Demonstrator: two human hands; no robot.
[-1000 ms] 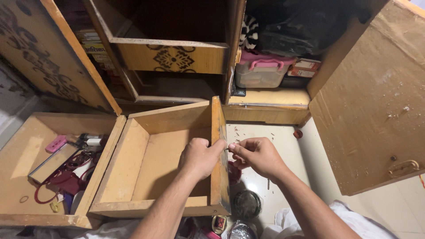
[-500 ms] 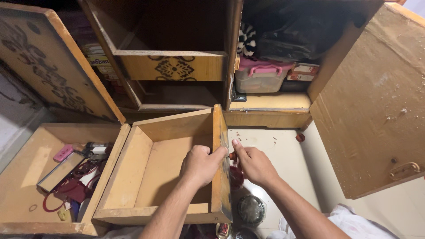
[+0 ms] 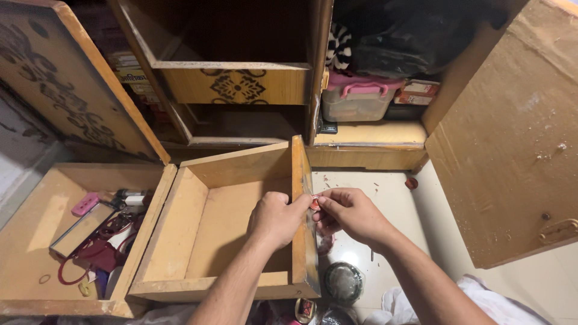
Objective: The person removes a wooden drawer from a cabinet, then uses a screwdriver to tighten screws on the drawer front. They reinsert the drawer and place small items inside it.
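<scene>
A bare wooden drawer (image 3: 223,216) lies pulled out on the floor in front of an open cupboard. My left hand (image 3: 276,218) rests over the drawer's right side wall (image 3: 299,180), fingers curled against its top edge. My right hand (image 3: 352,212) meets it from outside that wall, thumb and fingers pinched on a small reddish thing (image 3: 315,203) at the wall's top edge. Both hands touch at that spot. What the small thing is cannot be made out.
A second drawer (image 3: 36,283) at left holds a pink item, a mirror-like slab and red cords. The cupboard door (image 3: 512,138) hangs open at right. A pink-lidded box (image 3: 356,96) sits on a shelf. A round dark lid (image 3: 343,280) lies on the floor.
Both hands have stayed at the drawer's right wall and drawn closer together, the fingertips now meeting at its top edge. The view has shifted slightly.
</scene>
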